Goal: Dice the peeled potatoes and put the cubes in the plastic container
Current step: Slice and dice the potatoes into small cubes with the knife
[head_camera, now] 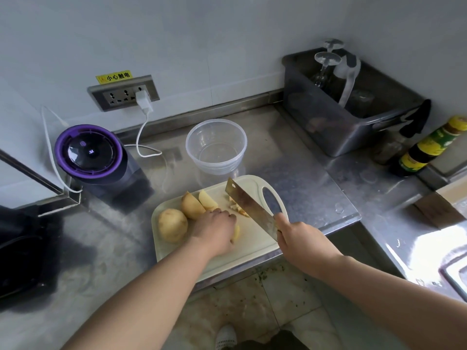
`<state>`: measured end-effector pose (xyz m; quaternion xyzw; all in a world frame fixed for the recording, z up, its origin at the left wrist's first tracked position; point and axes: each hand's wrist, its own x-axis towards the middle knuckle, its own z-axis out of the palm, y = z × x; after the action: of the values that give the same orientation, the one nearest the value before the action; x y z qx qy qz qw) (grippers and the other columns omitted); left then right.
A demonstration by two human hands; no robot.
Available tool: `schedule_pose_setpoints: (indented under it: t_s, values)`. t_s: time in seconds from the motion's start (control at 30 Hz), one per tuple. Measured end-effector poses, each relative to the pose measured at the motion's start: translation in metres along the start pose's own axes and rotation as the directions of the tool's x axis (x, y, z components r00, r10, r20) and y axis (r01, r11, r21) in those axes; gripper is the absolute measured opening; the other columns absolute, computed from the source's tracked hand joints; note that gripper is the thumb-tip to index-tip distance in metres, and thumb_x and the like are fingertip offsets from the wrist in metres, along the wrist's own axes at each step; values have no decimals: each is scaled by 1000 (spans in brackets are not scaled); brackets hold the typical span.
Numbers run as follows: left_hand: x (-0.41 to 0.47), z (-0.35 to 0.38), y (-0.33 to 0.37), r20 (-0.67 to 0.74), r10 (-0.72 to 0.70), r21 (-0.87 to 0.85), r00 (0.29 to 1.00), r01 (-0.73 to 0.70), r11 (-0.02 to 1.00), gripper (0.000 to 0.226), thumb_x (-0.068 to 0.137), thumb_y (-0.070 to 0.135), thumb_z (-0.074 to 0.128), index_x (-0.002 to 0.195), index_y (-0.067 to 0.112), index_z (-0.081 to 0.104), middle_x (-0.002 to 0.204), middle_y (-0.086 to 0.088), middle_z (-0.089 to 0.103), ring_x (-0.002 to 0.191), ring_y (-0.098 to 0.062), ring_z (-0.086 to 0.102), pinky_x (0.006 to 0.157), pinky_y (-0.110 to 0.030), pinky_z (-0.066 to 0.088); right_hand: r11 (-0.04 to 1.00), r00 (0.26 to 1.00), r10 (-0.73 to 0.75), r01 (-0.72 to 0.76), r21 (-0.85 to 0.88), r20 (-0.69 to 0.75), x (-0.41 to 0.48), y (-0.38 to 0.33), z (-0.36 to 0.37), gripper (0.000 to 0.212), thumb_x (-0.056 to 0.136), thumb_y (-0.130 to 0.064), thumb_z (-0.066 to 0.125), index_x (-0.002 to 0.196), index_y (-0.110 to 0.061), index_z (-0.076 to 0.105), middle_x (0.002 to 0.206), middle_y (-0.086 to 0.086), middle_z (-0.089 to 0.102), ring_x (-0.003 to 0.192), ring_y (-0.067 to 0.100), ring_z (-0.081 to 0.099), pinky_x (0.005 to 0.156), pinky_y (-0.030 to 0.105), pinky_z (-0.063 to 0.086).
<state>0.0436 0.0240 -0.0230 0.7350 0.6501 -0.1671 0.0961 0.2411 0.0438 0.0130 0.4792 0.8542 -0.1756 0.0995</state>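
A white cutting board [252, 246] lies at the counter's front edge. On it sit a whole peeled potato [172, 224], two potato wedges [199, 204] behind it, and several small cubes [236, 207] beside the blade. My left hand [214, 229] curls over a potato piece [236, 233] and holds it down on the board. My right hand [300, 239] grips the handle of a cleaver [250, 204], whose blade slants up and left above the cubes. A clear round plastic container [216, 146] stands behind the board with nothing in it.
A purple-lidded appliance [88, 151] stands at the left, its white cable [140, 137] running to a wall socket. A grey bin [346, 102] with glasses sits at the back right, bottles [427, 147] beside it. A sink edge [452, 271] shows at the right.
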Motion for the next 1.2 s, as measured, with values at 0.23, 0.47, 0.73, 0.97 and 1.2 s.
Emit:
schedule_pose_setpoints:
  t_s: [0.23,0.47,0.73,0.97,1.2]
  values:
    - [-15,25,15,-9,-334,-376,942,306,874,42,88,43,59,120,17,53,121,-2,54,105,-24,59,74,-33,47,999,991,-7,14,-49,130,-8,-8,10,21,97,-7,36,115,-17,33,78,8,58,62,27,52,58,39,46]
    - [-28,35,13,-33,-391,-478,920,329,814,43,90,37,61,126,15,51,127,-3,50,108,-23,56,76,-28,44,997,986,-7,20,-75,166,-15,-13,20,26,94,-3,36,115,-20,33,69,2,48,55,17,44,51,33,39]
    - [-25,35,20,-41,-479,-556,877,379,740,31,90,32,63,114,14,58,120,-4,55,107,-25,58,78,-29,42,999,979,-11,17,-29,204,-18,-24,16,33,90,2,36,117,-18,33,70,4,49,58,19,46,49,31,35]
    - [-17,28,23,-28,-539,-610,842,413,676,32,90,29,63,117,14,58,123,-3,55,107,-24,58,74,-27,40,999,979,-27,34,-30,200,-8,-22,9,40,94,1,40,127,-20,32,80,5,57,71,21,61,56,33,49]
    - [-24,29,20,-67,-515,-598,854,379,706,44,88,48,62,125,26,56,126,5,54,110,-19,57,78,-29,47,995,991,-44,55,-84,127,-9,-16,1,40,88,4,40,122,-16,31,72,3,50,62,23,51,52,34,39]
